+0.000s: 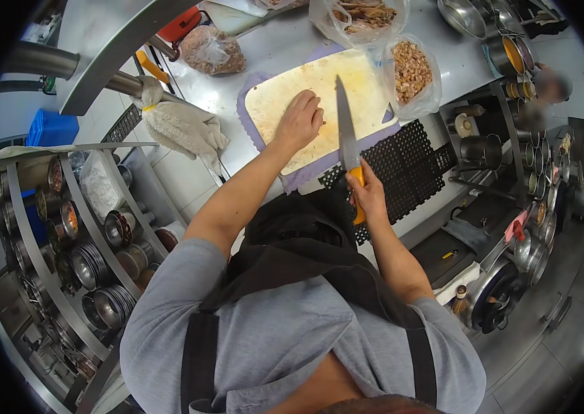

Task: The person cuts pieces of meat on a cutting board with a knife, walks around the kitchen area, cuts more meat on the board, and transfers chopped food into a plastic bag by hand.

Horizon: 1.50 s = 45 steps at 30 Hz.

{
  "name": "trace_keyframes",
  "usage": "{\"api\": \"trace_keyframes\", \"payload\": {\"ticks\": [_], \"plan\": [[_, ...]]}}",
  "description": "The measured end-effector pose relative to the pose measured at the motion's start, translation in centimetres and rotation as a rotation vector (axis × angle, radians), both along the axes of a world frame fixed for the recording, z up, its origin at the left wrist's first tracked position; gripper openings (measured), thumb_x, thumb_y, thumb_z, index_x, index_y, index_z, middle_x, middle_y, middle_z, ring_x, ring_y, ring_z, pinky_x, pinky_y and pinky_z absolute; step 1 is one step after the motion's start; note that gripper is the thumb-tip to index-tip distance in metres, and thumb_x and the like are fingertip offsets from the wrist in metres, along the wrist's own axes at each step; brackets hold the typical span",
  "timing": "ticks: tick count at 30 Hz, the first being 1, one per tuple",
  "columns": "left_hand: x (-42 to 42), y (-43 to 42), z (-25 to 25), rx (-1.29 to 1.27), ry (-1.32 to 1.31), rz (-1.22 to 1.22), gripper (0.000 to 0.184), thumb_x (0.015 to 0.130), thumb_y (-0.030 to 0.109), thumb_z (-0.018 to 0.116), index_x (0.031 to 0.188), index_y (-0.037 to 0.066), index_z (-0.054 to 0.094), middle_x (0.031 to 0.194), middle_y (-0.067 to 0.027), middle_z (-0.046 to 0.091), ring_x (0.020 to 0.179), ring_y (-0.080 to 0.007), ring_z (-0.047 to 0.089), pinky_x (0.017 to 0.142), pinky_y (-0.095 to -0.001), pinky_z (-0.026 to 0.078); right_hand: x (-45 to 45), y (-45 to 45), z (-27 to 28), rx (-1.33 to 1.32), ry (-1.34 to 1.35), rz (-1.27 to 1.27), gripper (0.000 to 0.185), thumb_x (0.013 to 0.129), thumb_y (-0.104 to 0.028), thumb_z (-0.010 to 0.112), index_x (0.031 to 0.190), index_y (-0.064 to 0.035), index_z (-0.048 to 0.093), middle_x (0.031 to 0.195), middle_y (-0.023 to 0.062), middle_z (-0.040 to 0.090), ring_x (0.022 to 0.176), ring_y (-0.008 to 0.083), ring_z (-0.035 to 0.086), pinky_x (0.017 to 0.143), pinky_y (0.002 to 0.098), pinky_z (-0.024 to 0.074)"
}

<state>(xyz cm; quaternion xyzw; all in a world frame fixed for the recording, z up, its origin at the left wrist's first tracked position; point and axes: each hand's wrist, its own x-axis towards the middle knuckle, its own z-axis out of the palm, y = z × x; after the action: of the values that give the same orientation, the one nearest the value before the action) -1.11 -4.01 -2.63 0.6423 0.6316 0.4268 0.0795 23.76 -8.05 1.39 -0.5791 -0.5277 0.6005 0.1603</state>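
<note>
My right hand point(369, 191) is wrapped round the yellow handle of a large kitchen knife point(346, 124). Its long blade points away from me over the right part of a cream cutting board point(268, 103). On the board's middle rests my left hand point(300, 121), fingers curled together; whatever they may hold is hidden. Small crumbs and stains mark the board around it. A purple cloth point(254, 134) lies beneath the board. Just right of the board, a clear plastic bag point(412, 72) holds chopped brown pieces.
Behind the board stand a bag of brown strips point(368, 17) and a tied bag of minced-looking food point(212, 52). A towel point(178, 121) hangs at the left. Metal bowls point(109, 307) fill the left shelves. A black perforated mat point(409, 169) lies below the counter edge.
</note>
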Motion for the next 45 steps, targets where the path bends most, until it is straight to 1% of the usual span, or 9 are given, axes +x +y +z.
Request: {"api": "trace_keyframes", "payload": {"ticks": [11, 18, 21, 23, 25, 33, 39, 42, 45], "plan": [[1.6, 1.0, -0.9, 0.054, -0.150, 0.451, 0.026, 0.083, 0.002, 0.053, 0.106, -0.007, 0.061, 0.123, -0.0246, 0.051, 0.113, -0.0414, 0.051, 0.099, -0.0441, 0.043, -5.4, -1.0, 0.4, -0.037, 0.092, 0.219, 0.059, 0.087, -0.018, 0.069, 0.141, -0.0076, 0.046, 0.062, 0.0034, 0.059, 0.044, 0.0100, 0.054, 0.042, 0.0258, 0.0447], [5.4, 6.9, 2.3, 0.259, -0.323, 0.403, 0.023, 0.087, -0.001, 0.052, 0.106, -0.003, 0.064, 0.122, -0.0170, 0.058, 0.089, -0.0256, 0.065, 0.068, -0.0299, 0.054, -2.5, 1.5, 5.0, 0.085, 0.031, 0.166, 0.059, 0.087, -0.013, 0.069, 0.141, -0.0072, 0.046, 0.072, 0.0023, 0.061, 0.047, 0.0074, 0.051, 0.044, 0.0238, 0.0427], [9.9, 12.0, 6.7, 0.254, -0.527, 0.263, 0.022, 0.082, 0.001, 0.055, 0.102, -0.003, 0.064, 0.117, -0.0191, 0.058, 0.100, -0.0369, 0.060, 0.086, -0.0401, 0.050, 0.3, 3.9, 7.6, 0.241, -0.017, 0.033, 0.054, 0.087, -0.011, 0.068, 0.139, -0.0097, 0.050, 0.064, 0.0040, 0.061, 0.046, 0.0101, 0.054, 0.046, 0.0263, 0.0452], [12.2, 16.0, 7.9, 0.345, -0.425, 0.193, 0.025, 0.082, -0.001, 0.057, 0.105, -0.002, 0.064, 0.119, -0.0165, 0.059, 0.092, -0.0274, 0.065, 0.071, -0.0327, 0.054, 2.3, 5.5, 9.7, 0.185, 0.037, -0.112, 0.056, 0.086, -0.010, 0.068, 0.139, -0.0091, 0.050, 0.068, 0.0025, 0.062, 0.047, 0.0099, 0.055, 0.045, 0.0256, 0.0443], [13.9, 20.4, 7.3, 0.424, -0.362, 0.181, 0.023, 0.080, 0.002, 0.058, 0.102, -0.002, 0.065, 0.113, -0.0171, 0.062, 0.094, -0.0327, 0.063, 0.079, -0.0374, 0.052, 5.3, 6.9, 9.4, 0.164, 0.122, -0.114, 0.062, 0.088, -0.005, 0.065, 0.144, -0.0031, 0.040, 0.076, 0.0030, 0.058, 0.047, 0.0086, 0.050, 0.043, 0.0226, 0.0419], [11.0, 28.3, 4.7, -0.133, -0.027, -0.109, 0.023, 0.085, 0.013, 0.054, 0.098, -0.001, 0.066, 0.100, -0.0208, 0.065, 0.098, -0.0374, 0.060, 0.088, -0.0444, 0.048, 16.9, 10.3, 7.4, -0.097, 0.180, -0.099, 0.057, 0.088, -0.006, 0.065, 0.141, -0.0045, 0.044, 0.074, 0.0033, 0.060, 0.048, 0.0092, 0.053, 0.044, 0.0242, 0.0436], [13.6, 22.2, 2.8, -0.128, 0.110, -0.126, 0.030, 0.088, 0.012, 0.051, 0.110, -0.006, 0.061, 0.117, -0.0243, 0.059, 0.111, -0.0403, 0.056, 0.098, -0.0444, 0.045, 19.5, 16.6, 7.0, 0.135, 0.023, -0.043, 0.052, 0.085, -0.007, 0.067, 0.135, -0.0087, 0.053, 0.074, 0.0029, 0.064, 0.049, 0.0090, 0.054, 0.046, 0.0255, 0.0447], [15.9, 23.1, 2.8, -0.284, 0.304, -0.150, 0.050, 0.087, 0.004, 0.047, 0.131, -0.015, 0.037, 0.139, -0.0340, 0.038, 0.137, -0.0436, 0.032, 0.115, -0.0427, 0.028, 19.6, 19.6, 7.8, 0.164, 0.031, -0.004, 0.053, 0.087, -0.004, 0.064, 0.138, -0.0066, 0.049, 0.074, 0.0016, 0.061, 0.049, 0.0080, 0.052, 0.045, 0.0242, 0.0431], [16.2, 25.9, 4.0, -0.451, 0.346, -0.138, 0.045, 0.084, 0.004, 0.050, 0.127, -0.009, 0.048, 0.139, -0.0302, 0.041, 0.134, -0.0414, 0.037, 0.112, -0.0425, 0.033, 20.3, 21.1, 7.8, 0.201, -0.002, 0.064, 0.054, 0.089, -0.001, 0.062, 0.140, -0.0040, 0.046, 0.075, 0.0006, 0.058, 0.049, 0.0069, 0.050, 0.045, 0.0230, 0.0421]]}}
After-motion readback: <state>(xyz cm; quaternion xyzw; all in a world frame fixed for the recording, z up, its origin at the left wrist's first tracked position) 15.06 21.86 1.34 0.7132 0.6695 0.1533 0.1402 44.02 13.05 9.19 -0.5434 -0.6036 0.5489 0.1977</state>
